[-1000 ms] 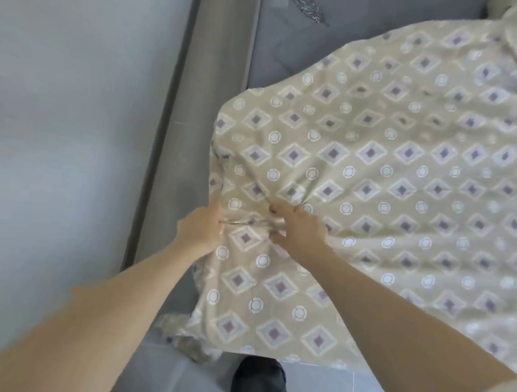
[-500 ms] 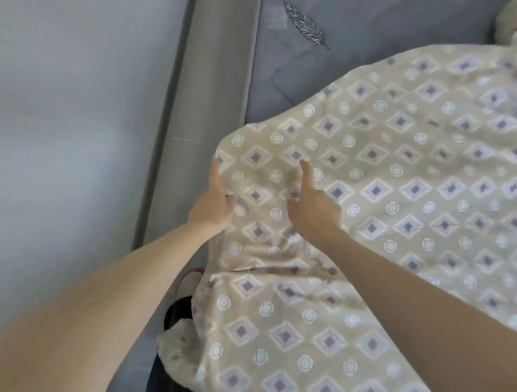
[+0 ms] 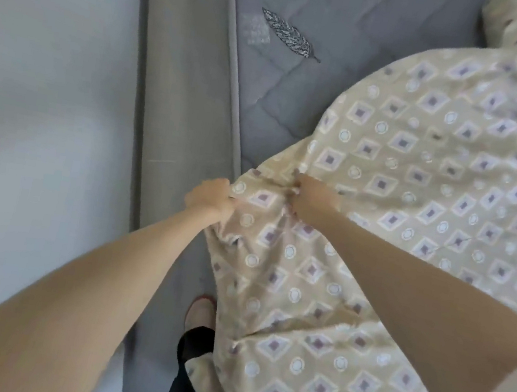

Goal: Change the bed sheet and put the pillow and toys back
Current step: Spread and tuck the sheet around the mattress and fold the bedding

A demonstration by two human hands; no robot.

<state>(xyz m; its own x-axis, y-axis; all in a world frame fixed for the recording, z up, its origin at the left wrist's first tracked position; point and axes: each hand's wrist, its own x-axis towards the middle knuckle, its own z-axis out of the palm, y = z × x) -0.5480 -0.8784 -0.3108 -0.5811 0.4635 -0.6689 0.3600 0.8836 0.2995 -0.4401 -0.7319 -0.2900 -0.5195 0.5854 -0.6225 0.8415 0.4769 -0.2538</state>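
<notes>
A beige bed sheet (image 3: 417,191) printed with purple diamonds and white circles covers the right of the view and hangs down over the bed's near edge. My left hand (image 3: 208,198) grips the sheet's left edge in a fist. My right hand (image 3: 311,198) grips a bunched fold of the same sheet a short way to the right. The cloth between the two hands is gathered and creased. Beyond the sheet lies the bare grey quilted mattress (image 3: 300,78) with a stitched feather mark. No pillow or toys are in view.
A grey-beige bed frame rail (image 3: 177,101) runs along the mattress's left side, tight against a pale wall (image 3: 45,99). My foot in a slipper (image 3: 201,312) and a dark trouser leg show below the sheet's hanging edge. More crumpled sheet lies at top right.
Both hands went from flat, open fingers on the sheet to closed grips on it. The sheet's left edge now sits farther right and lower, baring more mattress.
</notes>
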